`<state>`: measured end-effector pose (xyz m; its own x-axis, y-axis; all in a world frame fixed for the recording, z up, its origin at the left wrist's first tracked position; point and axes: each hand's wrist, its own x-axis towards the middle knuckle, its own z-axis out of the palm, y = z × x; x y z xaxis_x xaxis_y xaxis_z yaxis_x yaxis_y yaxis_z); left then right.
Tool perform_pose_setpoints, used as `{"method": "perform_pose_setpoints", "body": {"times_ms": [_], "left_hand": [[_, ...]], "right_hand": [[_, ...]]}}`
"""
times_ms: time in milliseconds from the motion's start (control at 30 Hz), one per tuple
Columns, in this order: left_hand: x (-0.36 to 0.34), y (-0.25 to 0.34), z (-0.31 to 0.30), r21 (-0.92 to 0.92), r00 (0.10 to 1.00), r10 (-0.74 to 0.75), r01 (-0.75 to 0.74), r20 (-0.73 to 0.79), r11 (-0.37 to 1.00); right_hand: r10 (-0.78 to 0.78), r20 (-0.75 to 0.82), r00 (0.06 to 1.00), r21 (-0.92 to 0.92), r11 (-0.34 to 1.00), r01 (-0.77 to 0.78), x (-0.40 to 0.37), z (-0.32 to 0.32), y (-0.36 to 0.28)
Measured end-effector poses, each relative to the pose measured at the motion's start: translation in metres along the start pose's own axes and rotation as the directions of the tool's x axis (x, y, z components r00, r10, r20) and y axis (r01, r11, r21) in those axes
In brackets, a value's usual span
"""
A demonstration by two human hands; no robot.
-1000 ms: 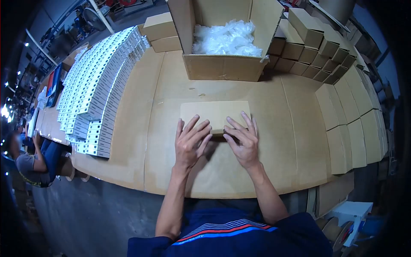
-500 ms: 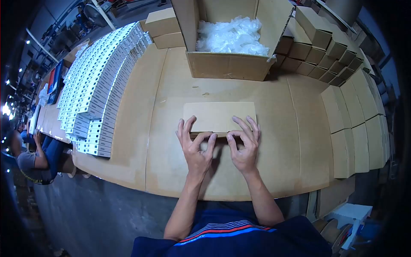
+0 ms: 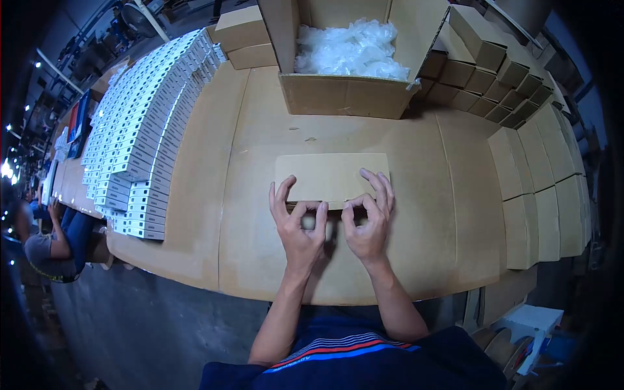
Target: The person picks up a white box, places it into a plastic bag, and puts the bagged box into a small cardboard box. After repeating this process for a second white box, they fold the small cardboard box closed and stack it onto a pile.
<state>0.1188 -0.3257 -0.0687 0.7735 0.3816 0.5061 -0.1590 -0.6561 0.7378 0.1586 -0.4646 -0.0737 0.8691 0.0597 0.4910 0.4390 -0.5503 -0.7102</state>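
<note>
A plain brown cardboard box (image 3: 331,175) lies in front of me at the middle of the table, its flat top facing up. At its near left edge, my left hand (image 3: 300,224) pinches the cardboard between thumb and index finger, other fingers raised along the side. My right hand (image 3: 369,221) grips the near right edge in the same way, thumb and index finger curled together. Between the two hands a narrow strip of the box's front edge shows. The fingertips partly hide what they press on.
Behind it stands a large open carton (image 3: 348,96) holding crumpled clear plastic bags (image 3: 351,51). White labelled boxes (image 3: 140,130) are stacked at the left. Brown boxes (image 3: 546,188) line the right side, with more piled (image 3: 481,71) at the back right. A seated person (image 3: 52,237) is far left.
The box's top appears slightly wider and nearer now. Both hands keep their pinch at its near edge, with small finger shifts. The whole view has drifted slightly.
</note>
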Motion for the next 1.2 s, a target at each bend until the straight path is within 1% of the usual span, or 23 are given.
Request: {"method": "perform_pose_setpoints", "body": {"times_ms": [233,367,467,533,567,633,667,700,733,767,833,867,933,1000,1033,1100,1200], "left_hand": [[-0.001,0.0,0.003,-0.017,1.0,-0.029,0.029,-0.01,0.999],[-0.001,-0.001,0.006,-0.007,0.998,-0.05,0.05,-0.026,0.999],[-0.003,-0.005,0.007,0.073,1.0,-0.005,0.005,-0.001,0.997],[-0.001,-0.011,0.002,0.007,1.0,0.0,0.0,0.027,1.0],[0.003,-0.016,-0.003,-0.026,0.999,0.007,-0.006,0.036,1.0],[0.033,-0.013,-0.026,0.067,0.967,0.147,-0.164,0.206,0.984],[0.049,-0.014,-0.035,0.104,0.933,0.206,-0.246,0.295,0.964],[0.06,-0.02,-0.034,0.124,0.901,0.265,-0.323,0.344,0.938],[0.069,-0.021,-0.033,0.118,0.877,0.283,-0.352,0.388,0.929],[0.079,-0.022,-0.03,0.11,0.851,0.305,-0.384,0.428,0.917],[0.087,-0.029,-0.024,0.084,0.809,0.339,-0.427,0.48,0.9],[0.087,-0.031,-0.022,0.077,0.814,0.333,-0.416,0.475,0.906],[0.084,-0.032,-0.018,0.058,0.824,0.322,-0.391,0.466,0.919],[0.083,-0.034,-0.016,0.072,0.828,0.342,-0.414,0.445,0.907],[0.082,-0.036,-0.015,0.08,0.827,0.346,-0.421,0.444,0.904],[0.083,-0.037,-0.014,0.099,0.82,0.372,-0.454,0.436,0.885],[0.083,-0.037,-0.015,0.118,0.814,0.338,-0.439,0.473,0.891]], "right_hand": [[-0.007,0.0,1.0,-0.032,0.999,0.007,0.0,0.004,0.001],[-0.017,0.0,1.0,-0.111,0.994,0.017,-0.004,0.007,0.0],[-0.048,0.012,0.999,-0.178,0.983,0.05,-0.01,0.007,0.002],[-0.065,0.01,0.998,-0.192,0.979,0.065,-0.013,0.004,-0.001],[-0.088,0.084,0.993,-0.185,0.977,0.102,-0.005,-0.003,0.0],[-0.122,0.238,0.963,-0.165,0.972,0.164,0.016,-0.032,0.002],[-0.169,0.285,0.944,-0.18,0.958,0.225,0.027,-0.037,0.005],[-0.211,0.331,0.92,-0.192,0.939,0.285,0.04,-0.041,0.008],[-0.252,0.376,0.892,-0.203,0.917,0.344,0.052,-0.043,0.013],[-0.29,0.397,0.871,-0.154,0.914,0.375,0.062,-0.044,0.018],[-0.351,0.382,0.855,-0.057,0.915,0.4,0.072,-0.035,0.035],[-0.378,0.373,0.847,-0.012,0.911,0.412,0.074,-0.03,0.042],[-0.387,0.334,0.859,-0.015,0.909,0.416,0.074,-0.027,0.047],[-0.374,0.306,0.876,-0.014,0.918,0.396,0.071,-0.023,0.048],[-0.392,0.286,0.874,-0.014,0.911,0.413,0.071,-0.022,0.049],[-0.404,0.276,0.872,-0.008,0.907,0.422,0.071,-0.02,0.051],[-0.404,0.279,0.871,0.007,0.908,0.419,0.069,-0.022,0.05]]}}
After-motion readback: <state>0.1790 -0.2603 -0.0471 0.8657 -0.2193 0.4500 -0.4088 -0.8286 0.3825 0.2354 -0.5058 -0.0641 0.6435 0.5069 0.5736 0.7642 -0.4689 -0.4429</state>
